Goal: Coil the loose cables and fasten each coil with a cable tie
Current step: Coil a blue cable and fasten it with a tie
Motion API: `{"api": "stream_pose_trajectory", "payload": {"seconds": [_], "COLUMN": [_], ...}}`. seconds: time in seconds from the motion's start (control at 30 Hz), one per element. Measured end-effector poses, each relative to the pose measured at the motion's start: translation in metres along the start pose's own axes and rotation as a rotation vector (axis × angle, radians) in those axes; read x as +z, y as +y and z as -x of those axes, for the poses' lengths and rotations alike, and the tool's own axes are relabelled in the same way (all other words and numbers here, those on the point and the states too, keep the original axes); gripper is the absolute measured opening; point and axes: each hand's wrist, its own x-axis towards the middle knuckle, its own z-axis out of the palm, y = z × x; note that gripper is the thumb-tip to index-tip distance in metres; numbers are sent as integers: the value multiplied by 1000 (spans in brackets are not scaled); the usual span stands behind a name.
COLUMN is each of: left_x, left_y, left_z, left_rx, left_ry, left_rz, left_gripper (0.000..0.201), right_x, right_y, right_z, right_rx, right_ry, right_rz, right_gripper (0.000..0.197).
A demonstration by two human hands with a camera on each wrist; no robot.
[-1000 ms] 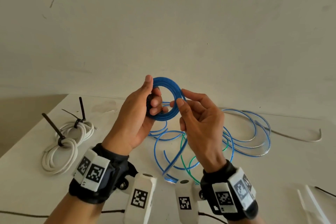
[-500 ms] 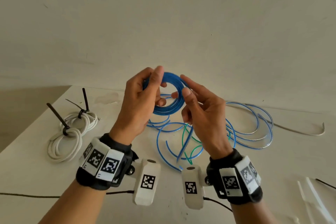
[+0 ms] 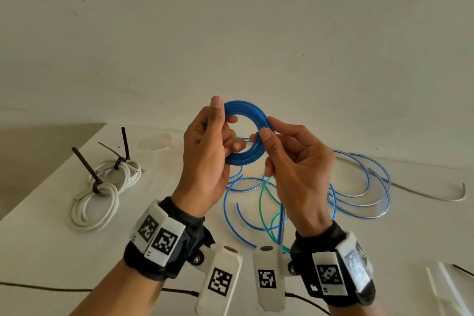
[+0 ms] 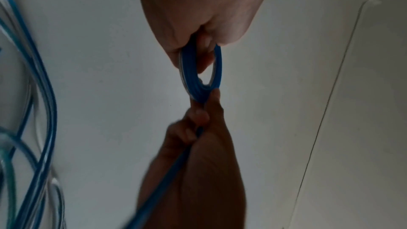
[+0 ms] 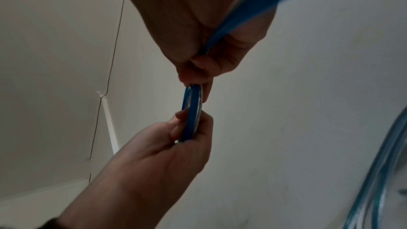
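A small coil of blue cable [image 3: 247, 110] is held up above the table between both hands. My left hand [image 3: 216, 141] grips the coil's left side, thumb up along it and fingers curled through the ring [image 4: 193, 69]. My right hand [image 3: 272, 136] pinches the coil's right edge [image 5: 195, 100] between thumb and forefinger. The blue cable's free length runs down through the right palm [image 5: 240, 16] to loose blue loops [image 3: 364, 187] on the table. A green cable [image 3: 264, 202] lies tangled among them.
Two white cable coils [image 3: 102, 195], each bound with a black cable tie [image 3: 86, 167], lie at the table's left. A grey cable [image 3: 425, 194] curves along the back right. White ties [image 3: 446, 287] lie at the front right. A black wire [image 3: 51, 288] crosses the front edge.
Both hands have lifted the blue coil slightly. The left thumb moved from across the coil to upright on its left side, and the right fingers shifted up its right edge.
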Motion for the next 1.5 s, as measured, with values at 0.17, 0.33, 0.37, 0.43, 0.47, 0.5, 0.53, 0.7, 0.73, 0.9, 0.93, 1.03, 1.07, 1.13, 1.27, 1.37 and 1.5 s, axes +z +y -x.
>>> {"api": "stream_pose_trajectory", "payload": {"seconds": [0.17,0.33,0.37,0.43,0.47,0.5,0.53,0.7,0.73,0.9,0.93,1.03,1.07,1.13,1.27,1.37,1.5], "left_x": [-24,-42,-41,-37,-36,-35,-34,-32,-32,-28,-26,-23,-23,-26,-35,-43,-44], "left_y": [14,23,23,24,24,23,23,20,20,18,18,19,20,23,30,31,28], "left_z": [-12,-14,-13,-11,-10,-10,-10,-11,-11,-14,-14,-15,-15,-15,-13,-13,-12], "left_rx": [-9,-22,8,66,77,81,89,155,160,125,103,42,28,14,-50,-77,-129], "left_ry": [-355,-626,-622,-613,-609,-606,-605,-525,-494,-306,-256,-155,-153,-208,-505,-614,-695], "left_rz": [-376,-740,-754,-748,-719,-685,-660,-618,-589,-352,-285,-143,-130,-173,-508,-690,-793], "left_gripper": [33,27,24,17,15,14,13,14,15,20,20,21,21,23,37,27,17], "right_x": [-23,-34,-34,-34,-35,-35,-36,-24,-20,-9,-7,-2,-2,-5,-17,-25,-30], "right_y": [-5,-8,-8,-10,-11,-13,-15,-13,-11,-2,-2,0,0,-1,-6,-10,-13], "right_z": [-13,-14,-15,-15,-15,-16,-17,-12,-10,-6,-5,0,0,-2,-9,-11,-12], "right_rx": [-28,-34,-38,-34,-19,3,27,-74,-106,-115,-109,-105,-101,-79,-59,-39,-32], "right_ry": [-125,-360,-365,-358,-351,-341,-331,-216,-178,-25,-23,-54,-55,-54,-225,-354,-444], "right_rz": [113,364,368,318,279,243,214,320,330,158,140,110,107,96,223,353,440], "right_gripper": [15,19,19,20,20,18,16,18,19,10,10,22,25,26,24,25,25]}}
